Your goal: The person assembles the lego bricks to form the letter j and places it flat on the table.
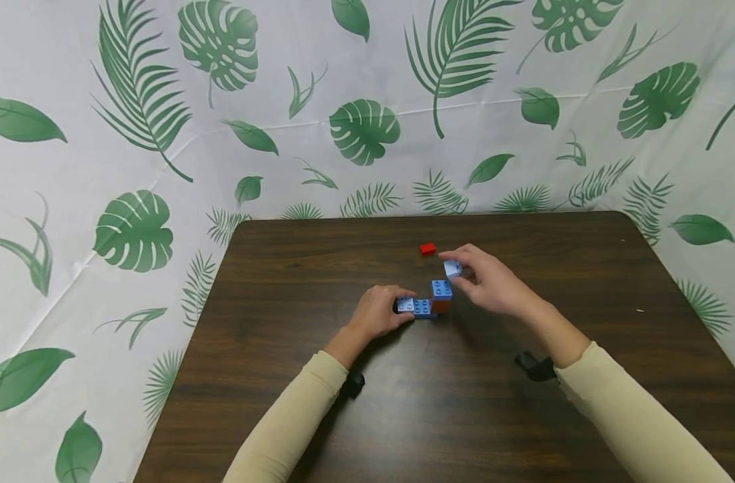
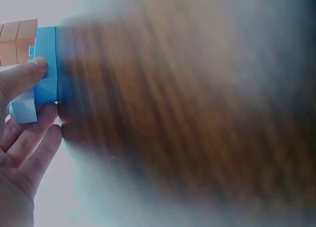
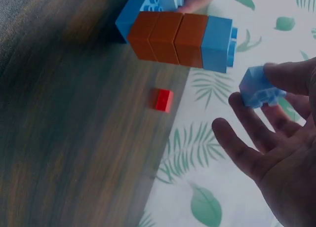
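A blue toy building brick base (image 1: 424, 308) lies on the table, its left end pinched between thumb and fingers of my left hand (image 1: 376, 312). On that end sits a pale blue brick (image 2: 24, 108). From the base's right end rises a column of several orange-brown bricks (image 3: 165, 38), topped by a blue brick (image 3: 216, 43) with bare studs. Just right of and above this column, my right hand (image 1: 491, 280) pinches a loose light blue brick (image 3: 257, 84) between thumb and fingertips, studs turned sideways. A gap separates it from the column in the right wrist view.
A small red brick (image 1: 428, 249) lies on the dark wooden table (image 1: 319, 255) behind the column. White cloth with green leaves (image 1: 367, 174) hangs behind the table. Black wrist devices (image 1: 535, 367) stick out near both sleeves.
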### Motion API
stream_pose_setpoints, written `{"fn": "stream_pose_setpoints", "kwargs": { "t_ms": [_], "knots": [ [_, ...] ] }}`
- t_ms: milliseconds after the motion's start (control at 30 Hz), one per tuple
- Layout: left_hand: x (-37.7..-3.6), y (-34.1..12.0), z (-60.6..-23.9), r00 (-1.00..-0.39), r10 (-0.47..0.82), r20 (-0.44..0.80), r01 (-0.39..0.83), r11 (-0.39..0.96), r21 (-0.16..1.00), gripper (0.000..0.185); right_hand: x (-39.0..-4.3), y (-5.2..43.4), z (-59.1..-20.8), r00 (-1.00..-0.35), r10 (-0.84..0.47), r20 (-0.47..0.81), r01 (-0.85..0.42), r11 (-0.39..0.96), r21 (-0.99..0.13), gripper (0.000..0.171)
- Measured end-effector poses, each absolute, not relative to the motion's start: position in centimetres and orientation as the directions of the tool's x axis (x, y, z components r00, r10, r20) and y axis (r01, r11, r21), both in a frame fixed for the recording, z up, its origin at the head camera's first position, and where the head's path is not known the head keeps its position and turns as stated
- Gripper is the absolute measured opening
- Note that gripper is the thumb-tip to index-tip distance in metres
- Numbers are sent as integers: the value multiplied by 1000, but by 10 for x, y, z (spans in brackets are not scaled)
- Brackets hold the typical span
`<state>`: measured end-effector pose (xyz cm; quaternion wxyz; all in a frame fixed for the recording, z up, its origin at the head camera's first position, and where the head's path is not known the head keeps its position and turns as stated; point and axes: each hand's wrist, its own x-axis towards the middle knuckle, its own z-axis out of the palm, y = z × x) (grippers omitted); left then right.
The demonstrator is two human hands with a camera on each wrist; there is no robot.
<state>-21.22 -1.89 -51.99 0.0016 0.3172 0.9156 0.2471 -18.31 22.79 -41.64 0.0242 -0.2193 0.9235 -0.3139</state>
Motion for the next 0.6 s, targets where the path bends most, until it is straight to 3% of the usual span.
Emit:
{"fn": "stream_pose_setpoints", "kwargs": {
  "t_ms": [200, 600],
  "knots": [
    [-212, -19, -521, -795, 584, 163, 586, 672, 453, 38, -179, 220, -417, -879, -468, 89, -431, 703, -566, 55],
    [-212, -19, -522, -795, 579, 183, 590, 664, 461, 38, -176, 214, -419, -889, -449, 86, -429, 753, -498, 48]
  ]
}}
